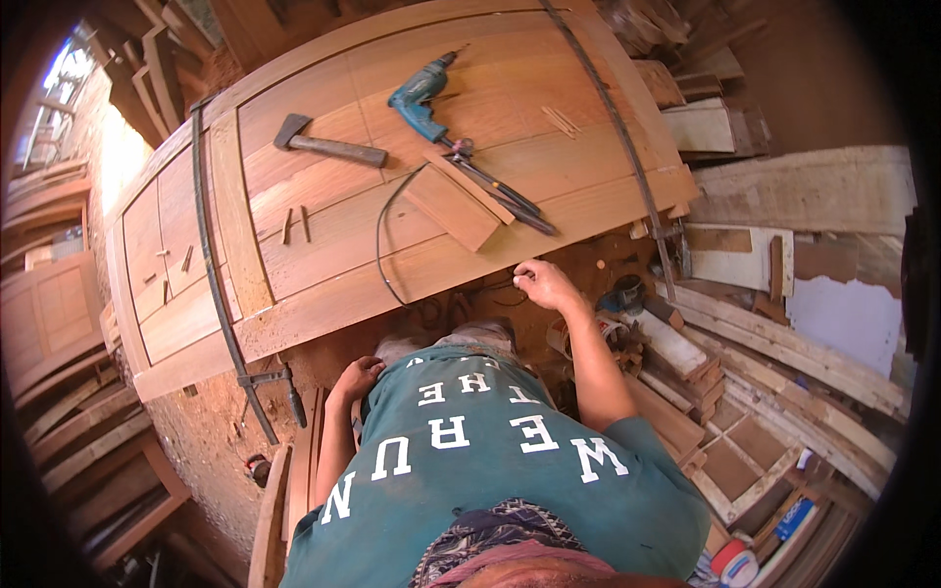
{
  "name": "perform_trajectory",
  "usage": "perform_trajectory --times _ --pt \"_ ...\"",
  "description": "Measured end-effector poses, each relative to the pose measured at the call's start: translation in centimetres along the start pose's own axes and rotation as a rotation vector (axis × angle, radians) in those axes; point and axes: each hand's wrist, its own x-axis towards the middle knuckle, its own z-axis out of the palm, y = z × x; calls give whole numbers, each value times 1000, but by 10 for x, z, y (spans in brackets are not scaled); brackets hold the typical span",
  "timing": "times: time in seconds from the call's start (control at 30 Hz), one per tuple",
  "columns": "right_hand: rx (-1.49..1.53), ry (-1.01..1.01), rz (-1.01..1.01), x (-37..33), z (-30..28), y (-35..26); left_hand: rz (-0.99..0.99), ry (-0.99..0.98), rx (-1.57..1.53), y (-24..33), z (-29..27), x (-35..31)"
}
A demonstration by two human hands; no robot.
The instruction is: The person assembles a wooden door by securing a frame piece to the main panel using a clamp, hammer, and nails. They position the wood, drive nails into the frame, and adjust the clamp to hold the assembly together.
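My right hand (pixel 547 286) is just off the near edge of a wooden panel door (pixel 323 306), its fingers curled in a pinch; whatever they may hold is too small to make out. Down by my thigh hangs my left hand (pixel 361 376), its fingertips mostly hidden. On the door lie a teal power drill (pixel 420 98), a hatchet (pixel 335 147) with a wooden handle, a flat wooden block (pixel 453 208) and a pair of dark long-handled pliers or pincers (pixel 505 196). A black cord (pixel 380 235) loops over the near edge.
Two long metal bar clamps (pixel 211 250) (pixel 618 118) cross the door. Small wooden pegs (pixel 286 225) and thin sticks (pixel 562 122) lie on it. Stacked boards (pixel 784 338) crowd the right; more timber and frames (pixel 59 314) stand left. Sawdust covers the floor (pixel 221 461).
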Motion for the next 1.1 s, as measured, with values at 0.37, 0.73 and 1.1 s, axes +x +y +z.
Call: perform_trajectory --times 0.37,0.73,1.1 --pt "-443 480 7 49 -21 -8 85 179 96 46 -28 10" --pt "-418 426 -188 102 17 -86 -44 220 -107 -29 31 -13" --pt "-581 481 -80 112 67 -130 40 205 7 -2 0 -11"
